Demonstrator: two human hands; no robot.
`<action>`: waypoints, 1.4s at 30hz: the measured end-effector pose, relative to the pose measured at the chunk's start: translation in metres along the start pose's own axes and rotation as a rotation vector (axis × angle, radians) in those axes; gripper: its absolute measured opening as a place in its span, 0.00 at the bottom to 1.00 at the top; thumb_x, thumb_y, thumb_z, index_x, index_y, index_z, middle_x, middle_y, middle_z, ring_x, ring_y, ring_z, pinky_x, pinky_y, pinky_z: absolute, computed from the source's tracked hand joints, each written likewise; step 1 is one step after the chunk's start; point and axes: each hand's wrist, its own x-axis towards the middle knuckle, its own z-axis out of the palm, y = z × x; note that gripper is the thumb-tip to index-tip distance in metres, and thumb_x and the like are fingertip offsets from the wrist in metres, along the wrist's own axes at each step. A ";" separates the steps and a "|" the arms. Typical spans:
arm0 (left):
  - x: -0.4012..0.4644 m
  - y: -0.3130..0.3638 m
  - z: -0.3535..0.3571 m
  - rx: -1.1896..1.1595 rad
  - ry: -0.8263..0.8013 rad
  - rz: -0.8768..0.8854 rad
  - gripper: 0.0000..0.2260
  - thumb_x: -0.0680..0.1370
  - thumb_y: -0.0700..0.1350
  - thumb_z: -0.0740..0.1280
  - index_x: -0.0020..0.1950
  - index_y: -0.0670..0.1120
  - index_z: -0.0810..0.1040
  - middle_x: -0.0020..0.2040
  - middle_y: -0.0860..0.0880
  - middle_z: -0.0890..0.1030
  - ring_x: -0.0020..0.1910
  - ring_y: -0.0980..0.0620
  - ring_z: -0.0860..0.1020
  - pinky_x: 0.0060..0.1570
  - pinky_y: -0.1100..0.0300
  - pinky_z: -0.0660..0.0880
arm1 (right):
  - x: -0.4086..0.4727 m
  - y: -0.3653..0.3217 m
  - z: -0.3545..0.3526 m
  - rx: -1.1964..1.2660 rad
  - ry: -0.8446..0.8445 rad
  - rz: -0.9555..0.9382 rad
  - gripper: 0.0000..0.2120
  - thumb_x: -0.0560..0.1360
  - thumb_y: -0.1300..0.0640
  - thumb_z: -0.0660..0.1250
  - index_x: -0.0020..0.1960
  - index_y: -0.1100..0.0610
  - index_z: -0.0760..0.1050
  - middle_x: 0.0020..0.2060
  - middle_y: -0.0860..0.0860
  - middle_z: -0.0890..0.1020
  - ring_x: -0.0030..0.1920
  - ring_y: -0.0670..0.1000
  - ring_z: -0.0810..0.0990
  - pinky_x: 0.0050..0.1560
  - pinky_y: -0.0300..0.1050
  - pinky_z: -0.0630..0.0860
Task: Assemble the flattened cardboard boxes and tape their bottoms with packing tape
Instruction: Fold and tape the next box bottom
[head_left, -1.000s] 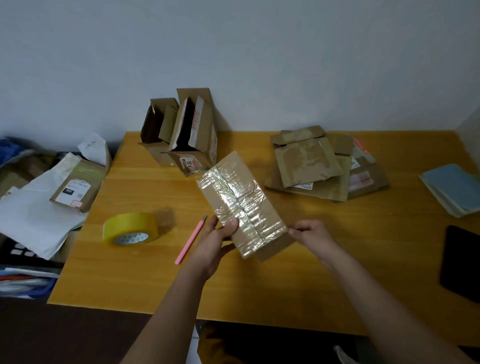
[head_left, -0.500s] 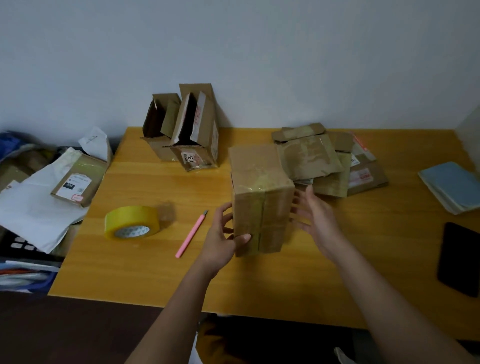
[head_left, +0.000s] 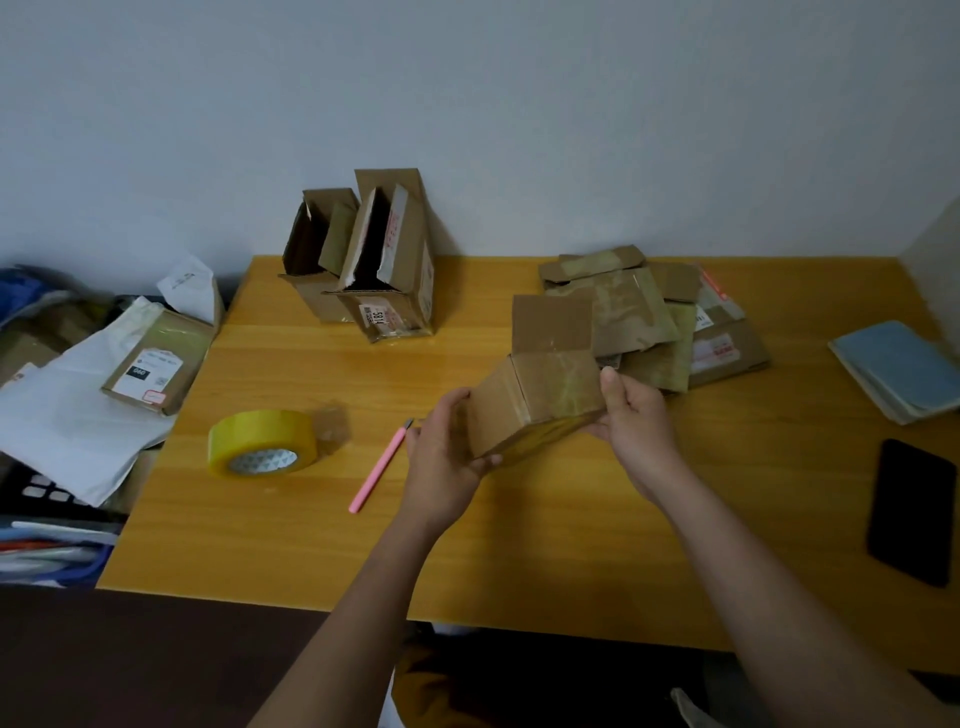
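Cardboard box (head_left: 540, 400) sits gripped between both hands, left hand (head_left: 447, 457) and right hand (head_left: 631, 421) on opposite ends; its long axis tilts away, flap up. Finished boxes (head_left: 363, 270) stand far-left, nearer the left hand.

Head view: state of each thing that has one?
Held box: assembled, off the table, one flap up.
Left hand: grips the box's left end.
Right hand: grips its right end.
Two boxes by the wall: assembled, tops open.
Stack of boxes: flattened.
Tape roll: lying flat, untouched.
Pink knife: lying on the table.
Phone: screen dark.
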 end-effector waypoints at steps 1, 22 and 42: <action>0.000 0.001 0.000 0.015 0.001 -0.004 0.33 0.72 0.42 0.75 0.72 0.56 0.63 0.61 0.59 0.69 0.58 0.51 0.62 0.56 0.51 0.67 | 0.000 0.002 0.000 -0.037 0.010 -0.011 0.17 0.82 0.44 0.54 0.57 0.47 0.80 0.51 0.64 0.81 0.52 0.63 0.81 0.53 0.57 0.81; 0.016 0.002 -0.045 0.072 -0.213 -0.037 0.30 0.76 0.54 0.69 0.76 0.58 0.62 0.58 0.51 0.71 0.59 0.50 0.62 0.59 0.57 0.61 | -0.020 -0.026 0.021 -0.110 0.025 0.023 0.18 0.80 0.46 0.62 0.69 0.46 0.73 0.51 0.38 0.79 0.55 0.53 0.80 0.48 0.50 0.81; 0.069 0.020 -0.084 0.729 -0.060 0.530 0.32 0.68 0.54 0.76 0.70 0.59 0.68 0.72 0.47 0.60 0.73 0.42 0.55 0.75 0.44 0.50 | -0.030 -0.066 0.025 0.648 0.344 0.467 0.11 0.79 0.71 0.58 0.60 0.66 0.69 0.50 0.61 0.76 0.46 0.60 0.77 0.50 0.55 0.75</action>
